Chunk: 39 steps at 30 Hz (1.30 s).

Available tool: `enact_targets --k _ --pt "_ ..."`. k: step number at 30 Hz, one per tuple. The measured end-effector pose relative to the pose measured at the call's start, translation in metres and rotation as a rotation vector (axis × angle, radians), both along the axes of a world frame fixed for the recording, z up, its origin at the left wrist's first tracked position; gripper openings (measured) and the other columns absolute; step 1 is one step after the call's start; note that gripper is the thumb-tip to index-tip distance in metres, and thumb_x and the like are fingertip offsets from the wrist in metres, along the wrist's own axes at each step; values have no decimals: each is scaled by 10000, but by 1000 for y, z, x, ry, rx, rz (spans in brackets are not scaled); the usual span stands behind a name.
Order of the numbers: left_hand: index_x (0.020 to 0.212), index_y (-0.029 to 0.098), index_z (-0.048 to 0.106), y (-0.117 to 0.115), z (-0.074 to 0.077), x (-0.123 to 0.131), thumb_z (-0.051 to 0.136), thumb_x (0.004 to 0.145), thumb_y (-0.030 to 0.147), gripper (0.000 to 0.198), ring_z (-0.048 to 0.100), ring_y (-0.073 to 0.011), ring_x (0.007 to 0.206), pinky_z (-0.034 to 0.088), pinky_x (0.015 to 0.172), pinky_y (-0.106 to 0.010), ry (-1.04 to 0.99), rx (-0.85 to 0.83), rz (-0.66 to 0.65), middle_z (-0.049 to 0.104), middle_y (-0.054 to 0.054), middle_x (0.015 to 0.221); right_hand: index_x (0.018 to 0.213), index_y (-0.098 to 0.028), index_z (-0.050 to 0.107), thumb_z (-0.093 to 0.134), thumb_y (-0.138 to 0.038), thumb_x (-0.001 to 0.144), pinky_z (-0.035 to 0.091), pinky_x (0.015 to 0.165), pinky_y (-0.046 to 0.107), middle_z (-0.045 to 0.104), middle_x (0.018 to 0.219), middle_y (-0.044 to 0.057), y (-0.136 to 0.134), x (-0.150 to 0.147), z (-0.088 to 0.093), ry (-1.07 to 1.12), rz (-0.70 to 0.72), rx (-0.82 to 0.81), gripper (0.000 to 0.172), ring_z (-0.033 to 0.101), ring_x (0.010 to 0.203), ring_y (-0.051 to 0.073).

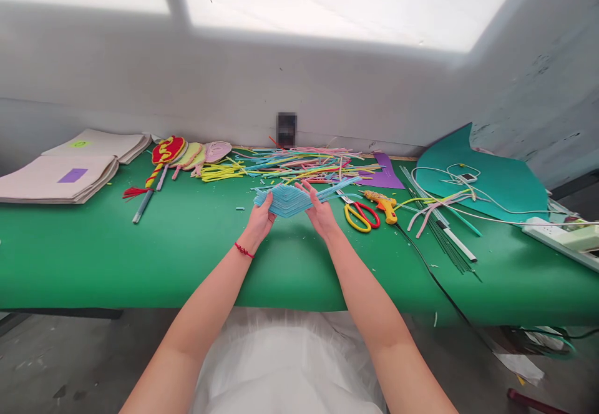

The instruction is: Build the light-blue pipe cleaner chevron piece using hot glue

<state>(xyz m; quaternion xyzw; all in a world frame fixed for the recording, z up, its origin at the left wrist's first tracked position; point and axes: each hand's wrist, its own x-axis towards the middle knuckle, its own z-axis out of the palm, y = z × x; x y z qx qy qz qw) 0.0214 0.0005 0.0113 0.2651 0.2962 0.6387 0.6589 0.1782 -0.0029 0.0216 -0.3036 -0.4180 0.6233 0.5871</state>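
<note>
My two hands hold a light blue panel of pipe cleaners (286, 202), bent into nested V shapes, just above the green table. My left hand (261, 219) pinches its left end, thumb on top. At the right end, my right hand (321, 211) grips the panel with some fingers raised. Loose blue pipe cleaner ends stick out to the right past that hand. Right of it lie scissors (359, 215) with one yellow and one red handle, and a yellow glue gun (386, 207).
Behind my hands lies a heap of coloured pipe cleaners (299, 163). Several fan-shaped pieces (191, 153) and stacked paper pads (70, 173) are on the left. On the right are teal sheet (510, 180), thin green wires (444, 245), cables and a power strip (556, 234).
</note>
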Motion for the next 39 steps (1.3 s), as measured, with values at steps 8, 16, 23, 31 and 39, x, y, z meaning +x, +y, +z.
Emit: enact_targets --k 8,16,23,31,39 --pt "1026 174 691 -4 -2 1 735 766 343 313 623 -205 1105 479 986 -324 6 34 -106 703 -73 1117 1013 -241 718 630 -618 755 482 966 347 682 1154 21 5 -1 -7 8 -7 -19 466 598 1131 224" --pt "918 114 705 -8 -6 8 831 623 229 341 653 -244 1006 434 1026 -452 262 -4 -245 717 -116 1024 1043 -224 689 625 -609 753 507 942 353 684 1147 33 9 4 -6 108 -170 -36 486 596 1142 224" --pt "839 126 713 -7 -9 9 853 570 225 319 673 -229 886 458 987 -465 297 -23 -221 740 -92 899 999 -237 682 794 -369 632 486 981 362 702 1092 3 10 -4 -16 -7 -209 -115 406 607 1120 207" --pt "862 146 731 -12 -9 9 853 572 278 342 689 -235 849 488 927 -425 465 49 -249 744 -105 883 925 -224 685 793 -398 623 512 953 335 703 1079 2 12 -6 -19 78 -260 -139 365 617 1096 200" --pt "788 137 732 -12 -7 9 856 537 213 290 698 -259 820 467 953 -461 438 35 -219 744 -93 797 929 -229 686 777 -432 643 528 917 352 708 1063 10 16 -6 -27 75 -214 -167 362 638 1056 206"
